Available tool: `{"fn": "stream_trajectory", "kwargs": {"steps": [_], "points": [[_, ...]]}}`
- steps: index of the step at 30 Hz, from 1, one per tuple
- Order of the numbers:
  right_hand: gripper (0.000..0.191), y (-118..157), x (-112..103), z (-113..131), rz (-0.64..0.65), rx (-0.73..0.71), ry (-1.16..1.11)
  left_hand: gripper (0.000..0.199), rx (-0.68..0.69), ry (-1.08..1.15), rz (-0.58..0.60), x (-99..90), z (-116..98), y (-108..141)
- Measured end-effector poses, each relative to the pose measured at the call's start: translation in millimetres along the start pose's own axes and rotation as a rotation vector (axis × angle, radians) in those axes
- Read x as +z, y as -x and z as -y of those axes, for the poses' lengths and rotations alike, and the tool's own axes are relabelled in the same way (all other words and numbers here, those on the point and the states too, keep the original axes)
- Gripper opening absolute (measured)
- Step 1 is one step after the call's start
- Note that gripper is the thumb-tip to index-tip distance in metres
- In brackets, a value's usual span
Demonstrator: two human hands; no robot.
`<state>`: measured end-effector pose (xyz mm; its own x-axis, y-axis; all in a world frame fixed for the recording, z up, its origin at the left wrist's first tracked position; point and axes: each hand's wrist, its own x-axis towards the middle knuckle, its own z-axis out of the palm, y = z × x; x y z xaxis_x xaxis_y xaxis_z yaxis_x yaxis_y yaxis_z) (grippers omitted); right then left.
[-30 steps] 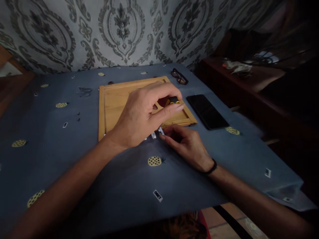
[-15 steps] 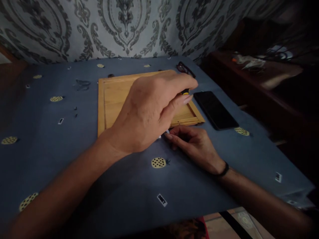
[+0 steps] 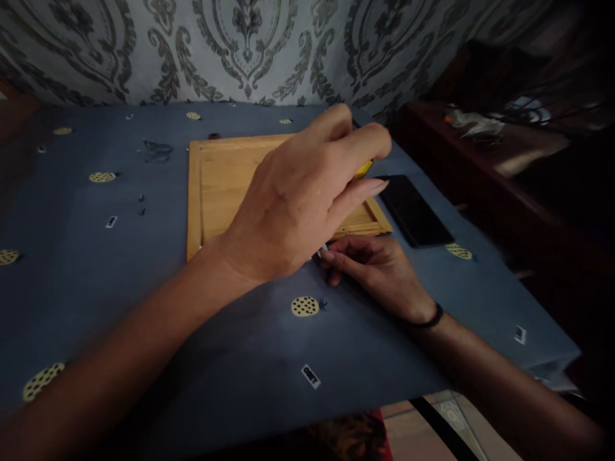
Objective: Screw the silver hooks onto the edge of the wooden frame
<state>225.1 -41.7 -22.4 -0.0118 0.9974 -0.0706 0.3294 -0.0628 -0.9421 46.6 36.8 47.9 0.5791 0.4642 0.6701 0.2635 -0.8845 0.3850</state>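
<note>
My left hand (image 3: 298, 198) is closed above the front right part of a shallow wooden frame with a flat panel (image 3: 225, 182). Its fingers and thumb grip what looks like a screwdriver by its yellow handle (image 3: 364, 169); most of it is hidden behind the hand. At the frame's front edge, my right hand (image 3: 382, 275) pinches a small pale, metallic-looking piece (image 3: 321, 251) between thumb and fingers. Its exact kind is too small to make out. The left hand covers part of that spot and much of the panel.
A black phone (image 3: 418, 211) lies right of the frame. To the left are a grey scissors-like tool (image 3: 157, 152) and two tiny dark pieces, perhaps screws (image 3: 141, 198). A blue pineapple-print cloth (image 3: 240, 358) covers the table. Beyond its right edge stands dark red furniture (image 3: 432, 141).
My left hand has shifted slightly up and right, its fingers now more raised and bent. My right hand keeps its pinch at the frame's edge. The whole view has tilted a little.
</note>
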Motion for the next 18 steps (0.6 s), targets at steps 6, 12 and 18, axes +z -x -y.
{"fn": "stream_trajectory", "kwargs": {"steps": [6,12,18], "points": [[0.045,-0.8,0.3,1.2,0.001,-0.007,-0.019,0.021,-0.007,-0.058,0.050,-3.2,-2.9,-1.6],[0.047,-0.9,0.6,1.2,0.006,0.003,-0.021,0.025,0.020,-0.100,0.141,-10.2,-5.6,-4.0],[0.047,-1.5,0.5,1.3,0.014,-0.008,-0.011,0.015,0.027,-0.085,0.064,-4.1,-5.5,-2.3]]}}
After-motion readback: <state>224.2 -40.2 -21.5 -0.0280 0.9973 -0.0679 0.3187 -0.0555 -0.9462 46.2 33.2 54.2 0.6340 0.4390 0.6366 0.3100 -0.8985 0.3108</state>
